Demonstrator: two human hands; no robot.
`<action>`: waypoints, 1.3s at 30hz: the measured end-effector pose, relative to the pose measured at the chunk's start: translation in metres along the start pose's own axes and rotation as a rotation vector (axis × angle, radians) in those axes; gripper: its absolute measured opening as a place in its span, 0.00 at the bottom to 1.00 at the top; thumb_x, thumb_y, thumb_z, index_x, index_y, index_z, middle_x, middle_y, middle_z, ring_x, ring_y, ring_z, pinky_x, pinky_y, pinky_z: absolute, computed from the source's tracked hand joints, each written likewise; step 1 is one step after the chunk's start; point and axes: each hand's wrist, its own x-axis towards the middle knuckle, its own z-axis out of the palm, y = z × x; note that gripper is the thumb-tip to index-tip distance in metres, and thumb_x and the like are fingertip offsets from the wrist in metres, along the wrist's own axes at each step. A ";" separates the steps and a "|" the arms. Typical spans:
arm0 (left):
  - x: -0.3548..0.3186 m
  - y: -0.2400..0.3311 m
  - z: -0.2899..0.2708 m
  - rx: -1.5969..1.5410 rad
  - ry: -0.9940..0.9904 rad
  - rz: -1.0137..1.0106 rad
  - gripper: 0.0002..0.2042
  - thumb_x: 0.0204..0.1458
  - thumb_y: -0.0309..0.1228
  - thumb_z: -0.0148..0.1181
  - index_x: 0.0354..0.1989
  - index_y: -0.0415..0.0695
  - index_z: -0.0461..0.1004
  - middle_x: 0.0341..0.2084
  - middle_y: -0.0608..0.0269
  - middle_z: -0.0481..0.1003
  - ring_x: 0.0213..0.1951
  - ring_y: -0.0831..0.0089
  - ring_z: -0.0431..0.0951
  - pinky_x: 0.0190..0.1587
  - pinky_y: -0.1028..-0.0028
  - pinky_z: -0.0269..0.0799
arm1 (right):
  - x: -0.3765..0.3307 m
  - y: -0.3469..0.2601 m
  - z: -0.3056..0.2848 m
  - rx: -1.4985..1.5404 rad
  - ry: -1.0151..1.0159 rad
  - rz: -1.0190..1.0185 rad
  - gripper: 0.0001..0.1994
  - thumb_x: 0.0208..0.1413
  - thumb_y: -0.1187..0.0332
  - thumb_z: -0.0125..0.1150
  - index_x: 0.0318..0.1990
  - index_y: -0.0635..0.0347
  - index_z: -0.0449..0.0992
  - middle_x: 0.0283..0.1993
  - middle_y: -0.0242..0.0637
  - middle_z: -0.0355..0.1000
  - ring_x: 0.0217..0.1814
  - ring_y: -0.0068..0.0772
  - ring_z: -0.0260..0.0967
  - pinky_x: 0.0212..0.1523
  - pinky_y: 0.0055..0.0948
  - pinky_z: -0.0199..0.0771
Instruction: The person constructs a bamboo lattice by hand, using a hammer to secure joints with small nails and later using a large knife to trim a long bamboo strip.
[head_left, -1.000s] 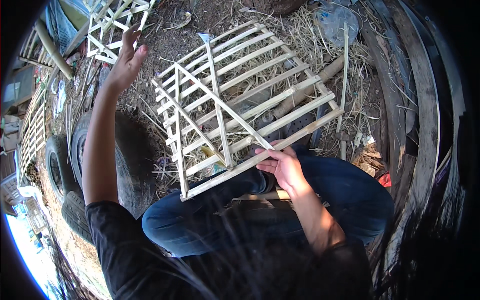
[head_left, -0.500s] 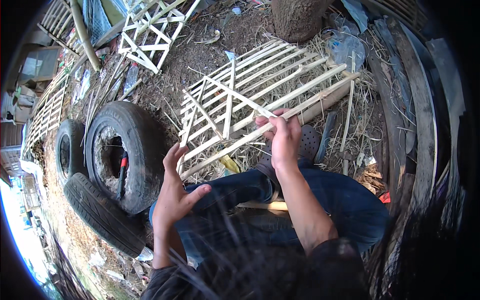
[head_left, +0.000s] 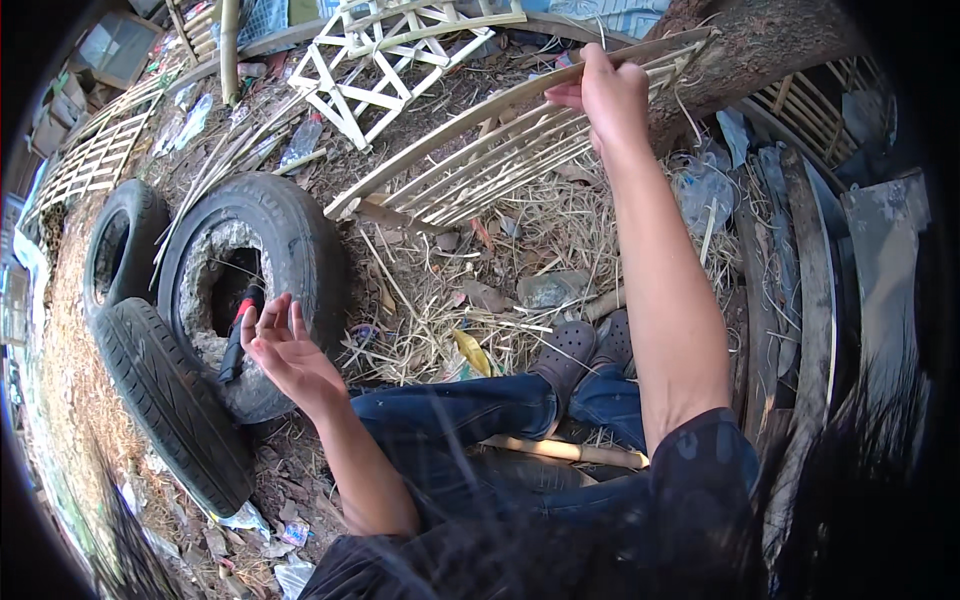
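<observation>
A slatted bamboo panel is tilted up on edge in front of me, its long slats running from lower left to upper right. At its upper edge my right hand is closed around the bamboo, arm stretched far forward. My left hand is raised with nothing in it, palm up and fingers apart and slightly curled. It is nearest to a tyre with a rough, pale filling. A tool with a red and black handle leans in that tyre's hole, just behind my left fingers.
Two more tyres, one upright and one tilted, stand at the left. A pale bamboo lattice lies beyond the panel. A tree trunk rises far right, near weathered planks. A bamboo pole lies by my legs.
The panel has gone from lying flat to being tipped up and farther away. My right hand has moved up and forward with it; my left hand has moved left, off the panel's side.
</observation>
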 end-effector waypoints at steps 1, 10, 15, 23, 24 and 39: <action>0.002 0.004 -0.002 -0.069 0.036 -0.030 0.28 0.61 0.52 0.45 0.58 0.40 0.57 0.49 0.53 0.67 0.56 0.58 0.66 0.63 0.57 0.56 | 0.012 -0.005 0.013 -0.015 -0.023 -0.001 0.17 0.58 0.67 0.49 0.35 0.83 0.69 0.31 0.57 0.74 0.27 0.43 0.78 0.29 0.32 0.85; 0.013 0.006 -0.019 -0.315 0.106 -0.129 0.26 0.61 0.54 0.43 0.55 0.44 0.61 0.43 0.58 0.68 0.51 0.63 0.69 0.60 0.57 0.59 | 0.070 -0.067 0.091 -0.301 -0.358 -0.098 0.16 0.62 0.67 0.48 0.40 0.81 0.66 0.31 0.53 0.73 0.26 0.45 0.77 0.22 0.35 0.82; 0.014 0.006 -0.022 -0.372 0.124 -0.160 0.26 0.62 0.54 0.41 0.55 0.43 0.61 0.43 0.57 0.68 0.51 0.63 0.69 0.60 0.58 0.60 | 0.060 -0.113 0.108 -0.534 -0.626 -0.220 0.16 0.61 0.65 0.51 0.35 0.77 0.70 0.27 0.46 0.73 0.27 0.38 0.75 0.28 0.35 0.82; 0.015 0.009 -0.020 -0.382 0.122 -0.181 0.26 0.62 0.54 0.42 0.54 0.42 0.61 0.43 0.55 0.68 0.50 0.62 0.70 0.60 0.55 0.60 | 0.034 -0.127 0.103 -1.016 -0.925 -0.043 0.14 0.66 0.68 0.42 0.52 0.69 0.65 0.27 0.33 0.67 0.24 0.24 0.67 0.27 0.25 0.77; 0.014 0.007 -0.020 -0.372 0.129 -0.185 0.27 0.61 0.55 0.43 0.53 0.41 0.62 0.43 0.54 0.68 0.50 0.61 0.70 0.60 0.54 0.61 | 0.028 -0.126 0.101 -1.093 -0.964 -0.036 0.15 0.66 0.67 0.42 0.54 0.67 0.65 0.27 0.31 0.65 0.23 0.23 0.65 0.26 0.24 0.76; 0.015 -0.006 -0.025 -0.403 0.117 -0.225 0.27 0.61 0.55 0.43 0.51 0.41 0.62 0.41 0.55 0.70 0.49 0.59 0.71 0.60 0.51 0.60 | 0.043 -0.160 0.060 -1.357 -0.810 -0.745 0.16 0.65 0.67 0.45 0.53 0.69 0.69 0.42 0.49 0.74 0.40 0.43 0.71 0.41 0.38 0.71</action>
